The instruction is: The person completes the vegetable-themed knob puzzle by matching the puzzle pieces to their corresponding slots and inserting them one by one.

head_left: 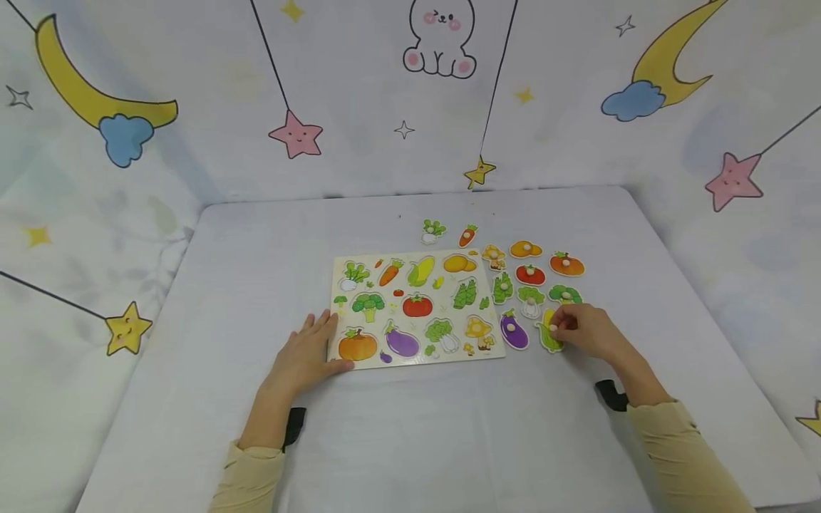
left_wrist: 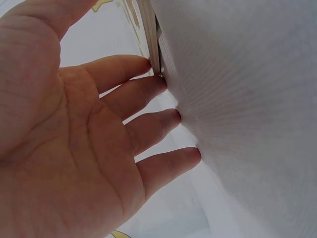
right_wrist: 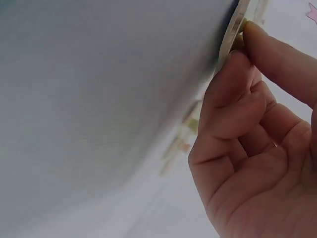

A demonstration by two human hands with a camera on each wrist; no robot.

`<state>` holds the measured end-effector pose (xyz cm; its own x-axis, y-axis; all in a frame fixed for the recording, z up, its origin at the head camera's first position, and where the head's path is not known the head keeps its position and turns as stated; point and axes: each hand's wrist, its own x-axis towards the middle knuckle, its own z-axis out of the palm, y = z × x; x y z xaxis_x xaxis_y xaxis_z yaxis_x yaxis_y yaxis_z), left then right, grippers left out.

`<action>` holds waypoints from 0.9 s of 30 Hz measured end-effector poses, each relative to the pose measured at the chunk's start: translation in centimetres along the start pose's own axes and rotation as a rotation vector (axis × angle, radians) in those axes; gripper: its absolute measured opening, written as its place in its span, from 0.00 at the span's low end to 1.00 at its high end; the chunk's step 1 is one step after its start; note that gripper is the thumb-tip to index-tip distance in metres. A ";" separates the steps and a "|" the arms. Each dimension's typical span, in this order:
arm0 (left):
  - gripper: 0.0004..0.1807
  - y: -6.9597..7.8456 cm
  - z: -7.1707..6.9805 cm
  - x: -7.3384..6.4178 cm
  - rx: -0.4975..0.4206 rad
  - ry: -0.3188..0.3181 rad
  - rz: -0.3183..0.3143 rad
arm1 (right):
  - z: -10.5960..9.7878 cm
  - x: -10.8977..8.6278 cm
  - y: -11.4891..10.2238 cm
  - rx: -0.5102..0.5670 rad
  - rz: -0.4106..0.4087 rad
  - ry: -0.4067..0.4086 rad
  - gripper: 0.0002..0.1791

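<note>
My right hand point(head_left: 586, 331) pinches the small round knob of a yellow corn puzzle piece point(head_left: 547, 331) between thumb and forefinger. In the right wrist view, the piece's thin edge point(right_wrist: 229, 42) shows right at the fingertips, with the other fingers curled in behind. At the left, my left hand point(head_left: 306, 356) rests with spread fingers against the side of a vegetable puzzle board point(head_left: 410, 360), the thumb at its near left corner. The left wrist view shows the open palm point(left_wrist: 84, 148) and fingertips down at the cloth beside the board's edge point(left_wrist: 148, 39).
Right of the board lie loose knobbed pieces: eggplant point(head_left: 514, 330), bok choy point(head_left: 531, 302), broccoli point(head_left: 564, 293), tomato point(head_left: 530, 275), pumpkin point(head_left: 567, 264) and several others. A radish point(head_left: 432, 231) and a carrot point(head_left: 468, 235) lie behind it. White cloth point(head_left: 410, 442) covers the table.
</note>
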<state>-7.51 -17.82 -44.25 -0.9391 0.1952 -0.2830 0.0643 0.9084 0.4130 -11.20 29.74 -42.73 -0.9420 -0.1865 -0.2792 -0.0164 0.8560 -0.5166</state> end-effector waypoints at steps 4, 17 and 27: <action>0.53 0.0 0.0 0.1 -0.011 0.005 0.009 | -0.9 0.4 -1.5 -0.002 -0.020 0.038 0.07; 0.53 0.0 0.0 0.1 -0.018 0.009 -0.008 | 0.3 8.8 -10.1 0.038 -0.131 0.075 0.08; 0.53 -0.2 0.2 0.1 -0.031 0.015 -0.011 | 3.4 13.8 -16.1 0.067 -0.171 0.057 0.08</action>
<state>-7.50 -17.90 -44.52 -0.9448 0.1791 -0.2744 0.0437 0.8987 0.4364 -22.80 11.77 -41.02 -0.9447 -0.2975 -0.1377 -0.1572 0.7797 -0.6061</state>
